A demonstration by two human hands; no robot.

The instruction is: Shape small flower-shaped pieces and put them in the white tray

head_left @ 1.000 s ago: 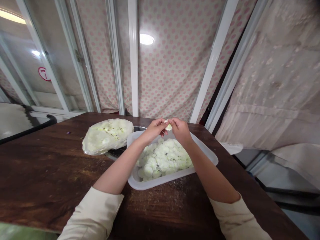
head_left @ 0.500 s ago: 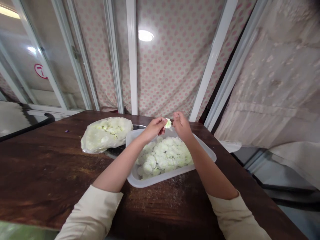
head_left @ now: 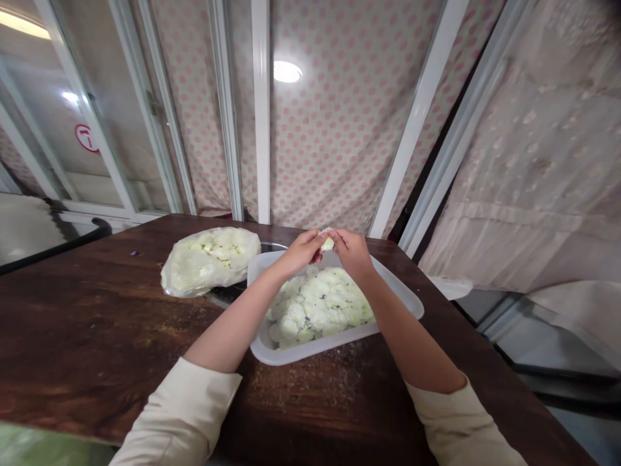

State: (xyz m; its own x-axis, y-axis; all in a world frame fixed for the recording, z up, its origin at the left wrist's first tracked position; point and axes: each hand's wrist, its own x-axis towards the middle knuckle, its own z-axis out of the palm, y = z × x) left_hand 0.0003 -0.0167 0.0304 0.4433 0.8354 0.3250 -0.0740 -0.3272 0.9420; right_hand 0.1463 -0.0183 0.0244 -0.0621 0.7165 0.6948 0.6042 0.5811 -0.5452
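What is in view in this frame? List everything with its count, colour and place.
wooden table: one, dark brown, across the foreground
plastic tray: one, translucent white, on the table
cauliflower florets: a heap, creamy white, in the tray
plastic bag: one, whitish, holding cauliflower, left of the tray
polka-dot curtain: one, pink on cream, behind the table
cauliflower piece: one, pale, above the tray
left hand: one, bare, pinching the piece
right hand: one, bare, beside the piece
sleeves: two, cream, on the forearms

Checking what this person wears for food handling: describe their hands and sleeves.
The left hand and right hand are bare, without gloves, and no watch or bracelet shows. The left sleeve and right sleeve are loose, plain cream fabric, with no visible pattern or markings, and they end well short of the wrists.
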